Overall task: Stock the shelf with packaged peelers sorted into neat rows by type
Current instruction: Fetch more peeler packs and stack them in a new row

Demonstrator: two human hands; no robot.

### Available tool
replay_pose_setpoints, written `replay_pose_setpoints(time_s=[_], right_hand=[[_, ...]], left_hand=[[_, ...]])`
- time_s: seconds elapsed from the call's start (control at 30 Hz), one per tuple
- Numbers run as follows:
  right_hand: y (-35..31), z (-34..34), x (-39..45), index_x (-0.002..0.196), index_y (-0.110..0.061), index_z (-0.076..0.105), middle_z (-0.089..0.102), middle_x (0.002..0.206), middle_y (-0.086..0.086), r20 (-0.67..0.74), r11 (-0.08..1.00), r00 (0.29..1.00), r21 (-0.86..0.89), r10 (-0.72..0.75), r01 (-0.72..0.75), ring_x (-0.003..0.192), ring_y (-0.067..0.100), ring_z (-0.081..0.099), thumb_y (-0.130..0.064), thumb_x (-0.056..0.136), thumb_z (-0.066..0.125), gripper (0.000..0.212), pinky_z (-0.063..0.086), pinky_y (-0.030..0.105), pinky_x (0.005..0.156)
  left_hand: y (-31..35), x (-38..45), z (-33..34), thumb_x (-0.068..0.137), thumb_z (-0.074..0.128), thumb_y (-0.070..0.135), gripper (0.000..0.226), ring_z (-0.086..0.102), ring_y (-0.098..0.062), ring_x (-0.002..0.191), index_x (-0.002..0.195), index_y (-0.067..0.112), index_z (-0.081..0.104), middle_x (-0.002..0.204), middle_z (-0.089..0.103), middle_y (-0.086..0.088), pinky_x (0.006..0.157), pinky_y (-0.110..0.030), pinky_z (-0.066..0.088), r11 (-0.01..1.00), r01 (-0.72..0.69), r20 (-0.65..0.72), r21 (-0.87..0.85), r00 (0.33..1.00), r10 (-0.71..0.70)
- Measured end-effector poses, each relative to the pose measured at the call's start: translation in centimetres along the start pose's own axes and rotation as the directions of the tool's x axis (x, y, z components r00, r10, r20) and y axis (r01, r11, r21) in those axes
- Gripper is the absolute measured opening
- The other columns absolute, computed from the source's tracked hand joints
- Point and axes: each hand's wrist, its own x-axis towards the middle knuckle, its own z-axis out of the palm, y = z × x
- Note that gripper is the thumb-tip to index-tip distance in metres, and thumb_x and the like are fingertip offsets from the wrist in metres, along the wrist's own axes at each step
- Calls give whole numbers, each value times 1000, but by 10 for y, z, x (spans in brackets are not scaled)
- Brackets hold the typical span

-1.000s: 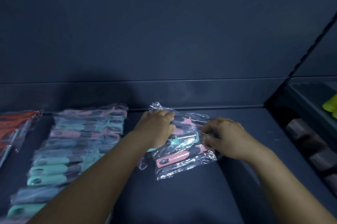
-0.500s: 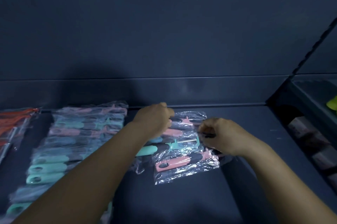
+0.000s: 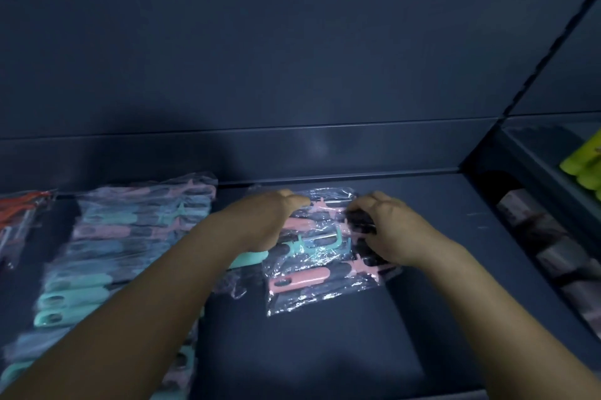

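Note:
A small stack of clear bags with pink and teal peelers (image 3: 322,259) lies on the dark shelf (image 3: 325,351), near its back. My left hand (image 3: 270,220) lies on the stack's left side, fingers curled over the bags' far edge. On the stack's right side my right hand (image 3: 387,230) has its fingers curled round the bags' right ends. To the left, a long row of the same bagged peelers (image 3: 107,253) runs from the back wall toward me, partly hidden by my left forearm.
Bags of orange-handled peelers (image 3: 19,214) lie at the far left. A shelf divider (image 3: 481,191) stands on the right; beyond it are yellow-green items (image 3: 582,168) and wrapped packs (image 3: 553,246). Bare shelf lies in front of the stack.
Both hands have slid toward the shelf's back, and the stack of bags has shifted slightly rearward. My right hand now sits higher on the bags' right ends.

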Motion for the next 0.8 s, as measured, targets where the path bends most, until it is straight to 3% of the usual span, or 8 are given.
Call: replay_pose_setpoints(time_s=[0.13, 0.27, 0.43, 0.6, 0.63, 0.7, 0.8], right_hand=[[-4, 0, 10, 120, -21, 54, 54, 121, 2, -12, 992, 998, -112, -57, 55, 112, 26, 54, -12, 82, 54, 39, 47, 30, 90], [-5, 3, 17, 121, -15, 51, 54, 123, 6, -19, 977, 994, -189, -105, 99, 116, 27, 49, -13, 85, 49, 36, 40, 28, 95], [-2, 4, 19, 129, -15, 46, 49, 131, 6, -20, 974, 991, -185, -135, 129, 122, 25, 43, -13, 88, 46, 42, 33, 26, 100], [1, -2, 20, 132, -22, 46, 47, 135, -1, 26, 976, 986, -140, -166, 168, 124, 19, 42, -6, 86, 45, 48, 33, 22, 100], [2, -4, 19, 129, -23, 48, 48, 131, -3, 26, 977, 986, -127, -166, 168, 122, 18, 43, -6, 85, 46, 48, 34, 22, 98], [4, -6, 17, 122, -24, 51, 52, 122, -4, -2, 985, 988, -86, -154, 153, 118, 16, 45, -8, 82, 49, 43, 36, 21, 94], [6, -6, 18, 112, -23, 56, 53, 112, -5, -105, 991, 985, 11, -133, 135, 111, 16, 49, -10, 84, 50, 31, 40, 25, 91]], left_hand=[[-9, 8, 2, 89, 56, 9, 63, 45, -18, 130, 145, 24, 34, 147, 41, 4, 106, -30, 36, 998, 15, -29, 57, 999, -13], [-12, 12, 2, 90, 57, 14, 52, 52, -23, 118, 140, 21, 44, 135, 47, 0, 101, -36, 41, 999, 43, -48, 15, 998, -42], [-20, 23, -3, 94, 45, 12, 21, 59, -28, 92, 97, 9, 66, 98, 58, -10, 84, -34, 47, 995, 73, -96, -70, 992, -79], [-12, 31, -12, 95, 49, 30, 34, 60, -30, 92, 75, 4, 57, 96, 64, -13, 81, -32, 48, 988, 118, -218, -97, 966, -137], [-13, 33, -13, 94, 51, 32, 32, 61, -29, 92, 77, 6, 59, 97, 66, -12, 82, -32, 49, 988, 107, -207, -110, 970, -128], [-13, 32, -15, 88, 61, 38, 29, 61, -24, 97, 101, 13, 67, 105, 63, -7, 87, -32, 49, 994, 41, -125, -106, 991, -54], [-11, 19, -16, 84, 64, 42, 44, 53, -21, 103, 121, 22, 56, 110, 51, -2, 90, -36, 47, 999, -13, -23, -30, 1000, 12]])
